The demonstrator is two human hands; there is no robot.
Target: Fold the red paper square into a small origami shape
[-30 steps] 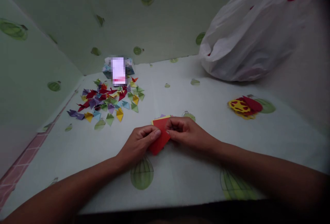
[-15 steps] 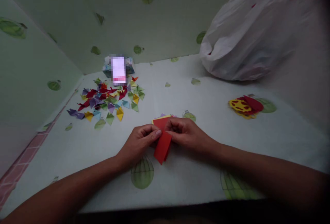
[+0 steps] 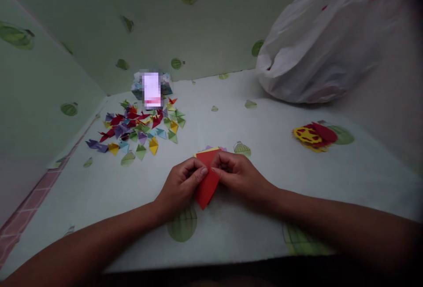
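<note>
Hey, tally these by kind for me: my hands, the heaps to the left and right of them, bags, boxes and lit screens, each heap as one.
Hands: 2, left hand and right hand, both on the red paper
Heaps: 2, folded pieces and yellow-and-red pieces
White bag: 1
Patterned box: 1
Lit screen: 1
Total: 7

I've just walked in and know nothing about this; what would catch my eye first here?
Probably the bright, pixelated screen at the back left, with a jumble of colourful folded papers spread in front of it. Next comes the red paper pinched between the left hand and right hand at the centre, and the big white plastic bag at the back right.
</note>
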